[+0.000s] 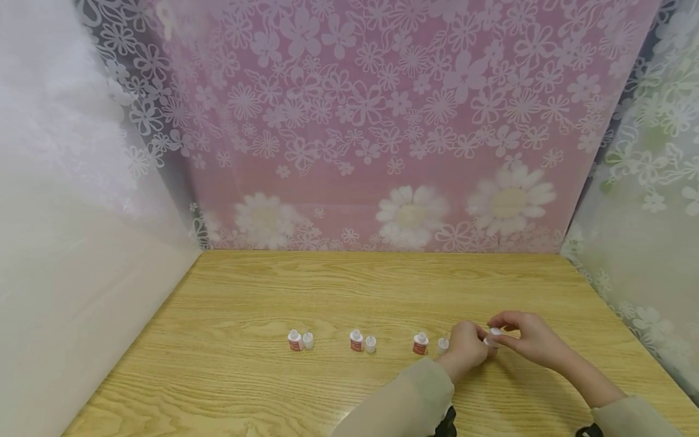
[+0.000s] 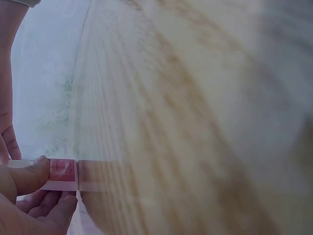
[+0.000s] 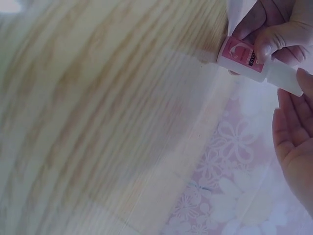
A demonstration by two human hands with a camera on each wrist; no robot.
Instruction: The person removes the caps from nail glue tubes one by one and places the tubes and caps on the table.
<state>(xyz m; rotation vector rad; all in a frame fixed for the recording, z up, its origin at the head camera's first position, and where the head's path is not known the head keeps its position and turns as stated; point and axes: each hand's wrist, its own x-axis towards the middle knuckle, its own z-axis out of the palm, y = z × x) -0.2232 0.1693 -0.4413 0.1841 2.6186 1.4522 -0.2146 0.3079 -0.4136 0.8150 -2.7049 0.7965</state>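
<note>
Both hands meet over one small red-labelled bottle at the right end of a row on the counter.

The left hand (image 1: 466, 351) pinches the small bottle (image 3: 243, 55) by its red label, thumb on top, keeping it steady; the right hand (image 1: 526, 337) pinches the white cap (image 1: 494, 332) at the bottle's tip. Left of this bottle three more bottles (image 1: 356, 340) stand upright on the wooden counter (image 1: 327, 285), each with a loose white cap (image 1: 371, 344) just beside it, evenly spaced in pairs.
</note>
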